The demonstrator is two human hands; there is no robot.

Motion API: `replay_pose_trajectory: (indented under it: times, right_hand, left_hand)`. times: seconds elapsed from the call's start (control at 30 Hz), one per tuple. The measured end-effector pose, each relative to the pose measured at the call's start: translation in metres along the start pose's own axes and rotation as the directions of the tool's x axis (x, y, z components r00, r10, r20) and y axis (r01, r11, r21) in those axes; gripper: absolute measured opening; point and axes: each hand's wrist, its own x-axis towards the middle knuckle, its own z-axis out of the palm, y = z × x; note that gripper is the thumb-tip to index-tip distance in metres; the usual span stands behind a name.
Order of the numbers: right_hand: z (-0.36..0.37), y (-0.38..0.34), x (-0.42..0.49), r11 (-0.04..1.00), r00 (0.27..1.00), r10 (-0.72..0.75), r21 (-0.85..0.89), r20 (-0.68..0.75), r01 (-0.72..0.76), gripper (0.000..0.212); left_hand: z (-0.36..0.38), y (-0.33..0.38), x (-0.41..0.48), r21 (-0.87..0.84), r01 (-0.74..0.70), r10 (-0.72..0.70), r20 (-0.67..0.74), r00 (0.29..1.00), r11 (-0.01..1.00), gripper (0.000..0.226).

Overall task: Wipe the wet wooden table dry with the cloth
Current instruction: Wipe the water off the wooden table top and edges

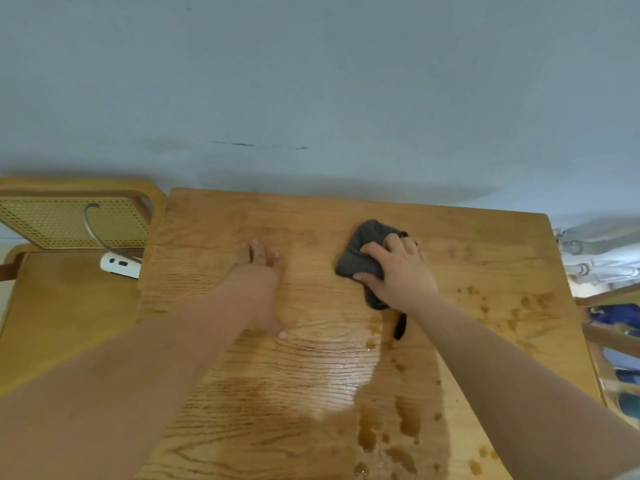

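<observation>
A wooden table (478, 237) fills the middle of the head view, its far edge against a grey wall. My right hand (398, 271) presses on a crumpled dark grey cloth (363, 247) at the table's far middle, fingers curled over it; a dark tag of the cloth trails toward me. My left hand (259, 282) lies flat on the wood to the left of the cloth, fingers spread, holding nothing. Wet patches and drops (408, 417) darken the near right part of the table, and more drops (530, 303) sit at the right edge.
A wooden chair with a cane back (69, 223) stands left of the table. A white power strip (119, 265) with a grey cable lies on its seat. Clothes and wooden rails (609, 320) crowd the right side.
</observation>
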Motion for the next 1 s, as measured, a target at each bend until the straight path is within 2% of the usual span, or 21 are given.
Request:
replay_pose_trajectory:
  times: [0.13,0.27,0.3,0.33,0.4,0.47,0.5,0.53,0.57,0.6,0.63,0.7,0.73,0.77,0.8,0.83,0.9,0.97,1.0]
  right_hand:
    - [-0.01,0.034,0.032,0.974,0.973,0.225,0.008,-0.049,-0.225,0.054]
    - [-0.004,0.018,0.045,0.826,0.818,0.557,0.195,-0.143,-0.528,0.045]
    - [0.001,0.002,0.042,0.806,0.796,0.585,0.216,-0.155,-0.551,0.042]
    - [0.007,-0.015,0.036,0.816,0.803,0.572,0.212,-0.167,-0.538,0.04]
    - [0.022,-0.045,0.011,0.914,0.888,0.403,0.143,-0.221,-0.38,0.038]
    - [0.035,-0.052,-0.018,0.999,0.966,0.045,0.038,-0.254,-0.036,0.039]
    - [0.035,-0.04,-0.023,0.984,0.959,-0.173,0.003,-0.225,0.178,0.04]
    - [0.03,-0.021,-0.02,0.934,0.919,-0.353,-0.015,-0.175,0.356,0.042]
    - [0.024,-0.001,-0.01,0.887,0.879,-0.462,-0.04,-0.123,0.46,0.044]
    - [0.019,0.017,0.002,0.875,0.87,-0.483,-0.067,-0.098,0.479,0.046]
    - [0.013,0.035,0.016,0.909,0.902,-0.415,-0.083,-0.114,0.408,0.049]
    - [0.005,0.058,0.035,0.998,0.976,-0.067,-0.014,-0.206,0.065,0.052]
    - [0.004,0.062,0.039,0.989,0.96,0.146,0.056,-0.237,-0.136,0.052]
    - [0.007,0.061,0.039,0.944,0.911,0.328,0.118,-0.252,-0.307,0.052]
    - [0.009,0.053,0.037,0.896,0.859,0.444,0.148,-0.255,-0.419,0.051]
    - [0.012,0.04,0.032,0.862,0.824,0.507,0.157,-0.254,-0.482,0.049]
    - [0.021,0.006,0.013,0.846,0.81,0.534,0.164,-0.243,-0.508,0.044]
    - [0.037,-0.034,-0.02,0.894,0.859,0.448,0.133,-0.249,-0.427,0.04]
    - [0.045,-0.052,-0.039,0.937,0.9,0.35,0.098,-0.261,-0.336,0.038]
  left_hand:
    - [0.013,0.005,0.013,0.012,0.039,-0.039,-0.021,0.999,0.999,0.151]
    - [0.016,0.002,0.016,0.03,0.04,-0.039,-0.026,0.999,0.999,0.15]
    - [0.016,0.002,0.017,0.026,0.037,-0.037,-0.023,0.999,0.999,0.15]
    - [0.016,0.002,0.016,0.019,0.035,-0.035,-0.017,0.999,0.999,0.15]
    - [0.016,0.003,0.015,0.013,0.037,-0.036,-0.02,0.999,0.999,0.149]
    - [0.015,0.004,0.015,0.006,0.033,-0.033,-0.025,0.999,0.999,0.149]
    - [0.015,0.004,0.015,0.002,0.032,-0.032,-0.025,0.999,0.999,0.149]
    - [0.014,0.004,0.015,0.001,0.032,-0.032,-0.025,0.999,0.999,0.149]
    - [0.014,0.003,0.015,0.005,0.033,-0.033,-0.026,0.999,0.999,0.149]
    - [0.014,0.003,0.015,0.008,0.035,-0.035,-0.027,0.999,0.999,0.148]
    - [0.014,0.002,0.015,0.009,0.036,-0.035,-0.029,0.999,0.999,0.148]
    - [0.014,0.001,0.015,0.002,0.028,-0.028,-0.027,0.999,1.0,0.148]
    - [0.015,0.001,0.014,0.002,0.026,-0.026,-0.026,0.999,1.0,0.148]
    - [0.016,0.001,0.013,0.001,0.026,-0.026,-0.028,0.999,1.0,0.148]
    - [0.016,0.002,0.012,-0.002,0.026,-0.026,-0.031,0.999,1.0,0.147]
    - [0.016,0.002,0.012,-0.005,0.023,-0.024,-0.035,0.999,1.0,0.147]
    - [0.016,0.002,0.011,-0.007,0.022,-0.022,-0.035,0.999,1.0,0.147]
    - [0.016,0.002,0.011,-0.014,0.026,-0.026,-0.042,0.999,1.0,0.148]
    - [0.016,0.002,0.011,-0.015,0.027,-0.028,-0.048,0.998,1.0,0.148]
